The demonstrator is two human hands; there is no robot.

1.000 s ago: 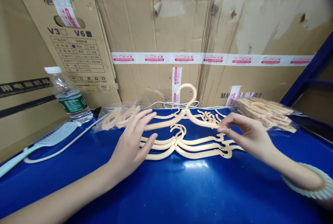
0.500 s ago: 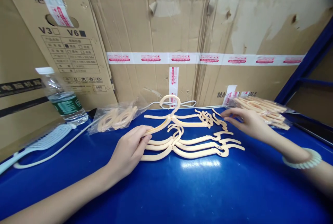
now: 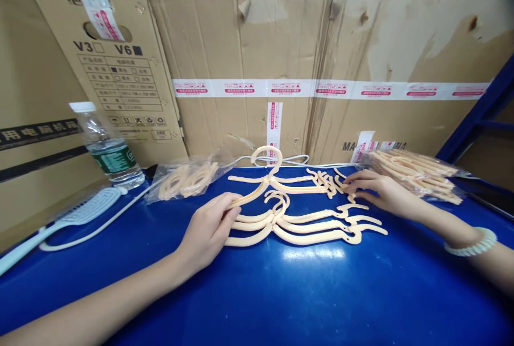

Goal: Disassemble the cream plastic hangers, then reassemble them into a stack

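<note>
My left hand (image 3: 211,223) is closed on the left arm of a beige clothes hanger (image 3: 299,188), pinching it between thumb and fingers. That hanger's hook points away toward the cardboard. Just in front of it lie several more beige hangers (image 3: 309,238), stacked close together, their left ends partly hidden by my left hand. At the back right, my right hand (image 3: 375,188) reaches over a small pile of loose curved beige pieces (image 3: 327,181). Its fingertips are at the pile's right side, with thumb and fingers apart and no piece plainly gripped.
Bagged beige hanger parts lie at left (image 3: 188,181) and right (image 3: 415,174). A water bottle (image 3: 114,158) and pale blue hairbrush (image 3: 86,208) are on the left. A white cable (image 3: 80,247) runs along the back of the blue table (image 3: 257,298), before cardboard (image 3: 241,40).
My right hand has come down and closer to the loose curved pieces. My left hand keeps its grip on the hanger. The whole view has shifted slightly.
</note>
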